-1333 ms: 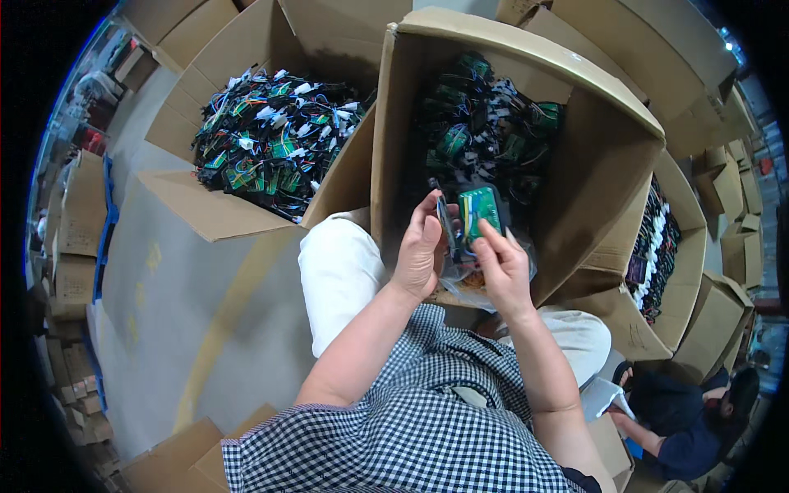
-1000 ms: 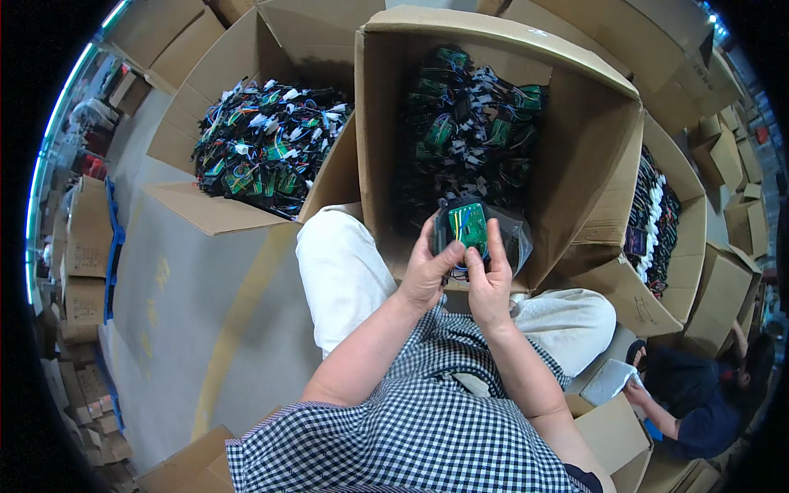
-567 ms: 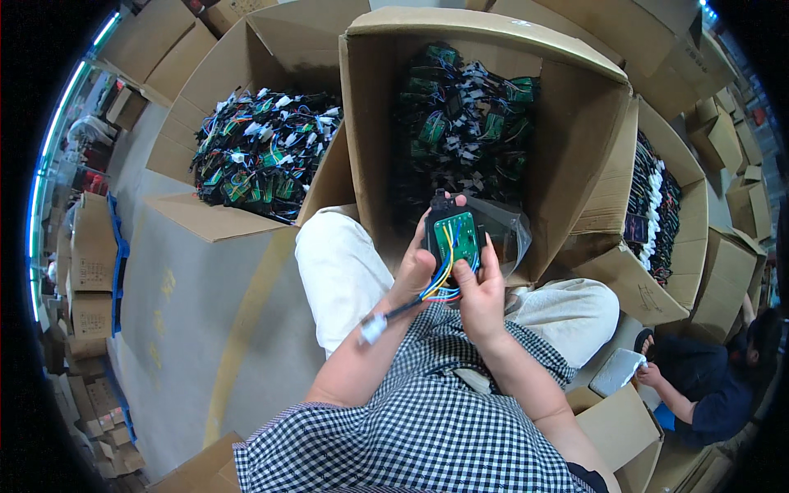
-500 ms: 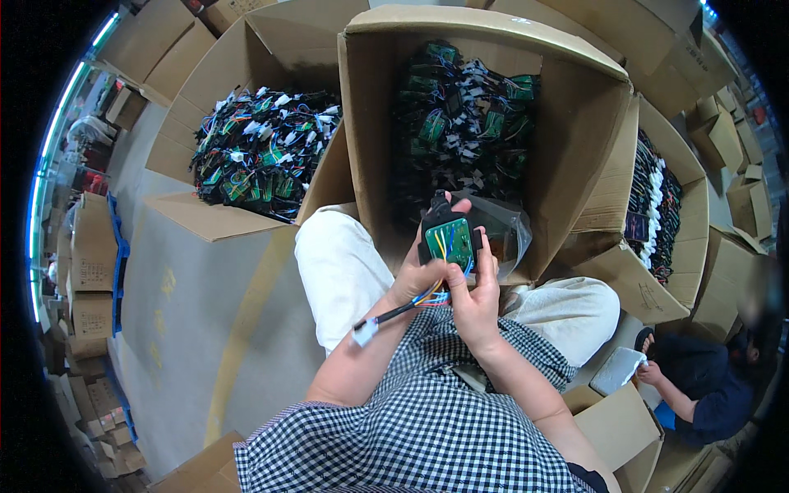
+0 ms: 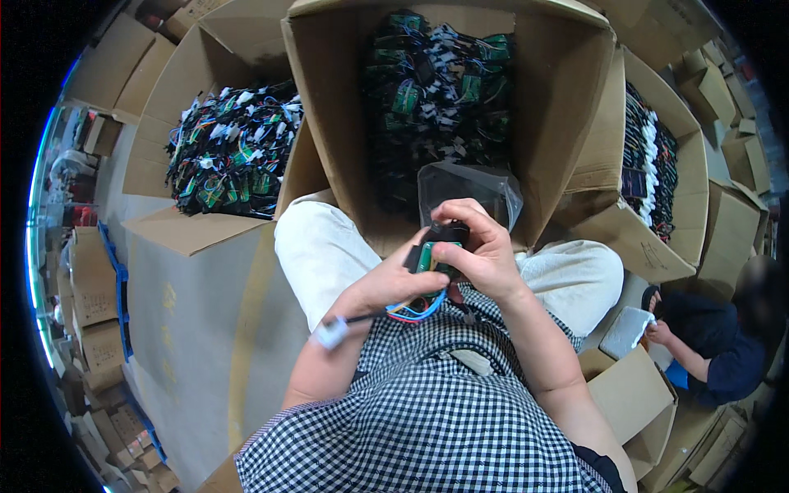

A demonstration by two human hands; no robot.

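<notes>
White connector [image 5: 330, 333] – blurred, green board [image 5: 425, 257] – partly hidden, middle carton [image 5: 557, 107] cut off above

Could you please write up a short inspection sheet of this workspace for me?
Surface: grey floor with a yellow line.
Job's things: green-and-black circuit board unit held in front of the middle carton, which contains a pile of wired boards.
Clutter: clear plastic bag at the near part of the middle carton.
Hands: left hand and right hand both grip the unit; their fingers partly hide it.
Cables: coloured wires hang below the unit; a blurred white connector shows over the left forearm.
Surroundings: left carton and right carton, both open and filled; a dark-clothed co-worker at right.
</notes>
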